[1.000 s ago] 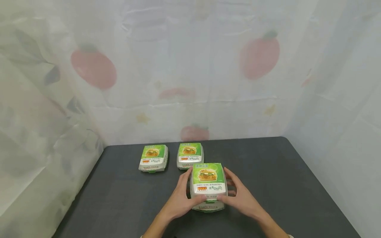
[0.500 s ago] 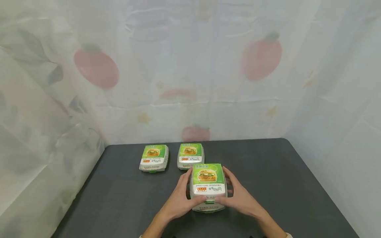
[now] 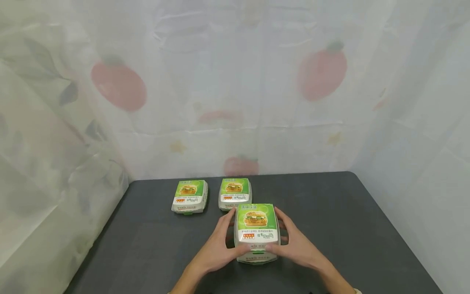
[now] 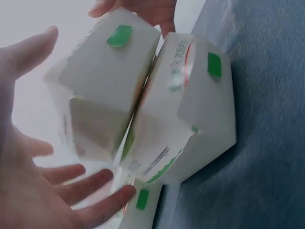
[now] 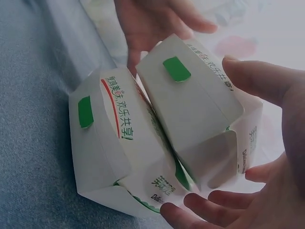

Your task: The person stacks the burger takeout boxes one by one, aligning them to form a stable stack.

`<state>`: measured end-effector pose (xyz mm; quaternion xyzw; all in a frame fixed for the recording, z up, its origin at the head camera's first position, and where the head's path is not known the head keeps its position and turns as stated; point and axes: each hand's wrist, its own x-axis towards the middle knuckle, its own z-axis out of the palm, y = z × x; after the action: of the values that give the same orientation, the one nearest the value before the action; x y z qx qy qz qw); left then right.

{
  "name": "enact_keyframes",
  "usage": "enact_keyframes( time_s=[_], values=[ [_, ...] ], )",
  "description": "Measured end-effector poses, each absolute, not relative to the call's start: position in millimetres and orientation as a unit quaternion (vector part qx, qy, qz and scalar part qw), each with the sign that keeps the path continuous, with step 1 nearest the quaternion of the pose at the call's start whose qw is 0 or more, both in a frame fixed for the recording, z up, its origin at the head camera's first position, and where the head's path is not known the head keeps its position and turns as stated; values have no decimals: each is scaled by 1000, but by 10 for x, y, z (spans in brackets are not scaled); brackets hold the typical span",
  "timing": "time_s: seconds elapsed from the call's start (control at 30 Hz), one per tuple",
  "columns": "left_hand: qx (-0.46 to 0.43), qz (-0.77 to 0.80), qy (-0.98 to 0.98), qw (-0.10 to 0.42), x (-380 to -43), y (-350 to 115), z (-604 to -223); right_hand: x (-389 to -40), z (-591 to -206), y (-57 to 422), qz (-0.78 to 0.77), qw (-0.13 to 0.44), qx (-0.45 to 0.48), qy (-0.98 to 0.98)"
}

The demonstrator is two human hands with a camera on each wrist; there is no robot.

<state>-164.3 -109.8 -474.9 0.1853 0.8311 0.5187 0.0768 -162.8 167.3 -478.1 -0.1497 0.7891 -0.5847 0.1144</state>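
Two white burger boxes are stacked near the front of the table in the head view. The upper burger box (image 3: 257,222) has a green lid with a burger picture. It rests on the lower burger box (image 3: 257,258), with a thin wedge-shaped gap between them in both wrist views. My left hand (image 3: 217,247) is spread at the stack's left side; in the left wrist view its fingers (image 4: 90,186) stand off the cardboard. On the right side, my right hand (image 3: 299,247) curves loosely around the stack, its straight fingers (image 5: 209,207) right at the boxes' edges.
Behind the stack, two more burger boxes stand on the dark table (image 3: 147,253): one at the left (image 3: 189,197) and another burger box (image 3: 235,193) just behind the stack. Pale fruit-printed sheeting (image 3: 279,155) hangs beyond the table's back edge and along both sides.
My left hand has shifted slightly left and loosened away from the upper burger box. The right hand and the stacked boxes have barely moved.
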Motion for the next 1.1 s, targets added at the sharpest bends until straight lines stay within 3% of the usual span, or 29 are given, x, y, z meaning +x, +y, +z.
enact_keyframes(
  time_s=[0.23, 0.5, 0.8, 0.93, 1.1],
  values=[
    [196, 490, 849, 20, -1649, -1290, -4593, -1602, -4768, 1639, -590, 113, -139, 787],
    [223, 438, 861, -132, -1865, -1556, -4501, -1582, -4736, 1654, -584, 105, -129, 794],
    [195, 377, 863, -275, -2254, -2017, -4509, -1578, -4727, 1648, -592, 111, -133, 787],
    [157, 352, 881, -274, -2407, -2245, -4555, -1577, -4723, 1627, -597, 115, -132, 783],
    [105, 325, 914, -221, -2536, -2476, -4654, -1578, -4717, 1611, -599, 122, -129, 781]
  ],
)
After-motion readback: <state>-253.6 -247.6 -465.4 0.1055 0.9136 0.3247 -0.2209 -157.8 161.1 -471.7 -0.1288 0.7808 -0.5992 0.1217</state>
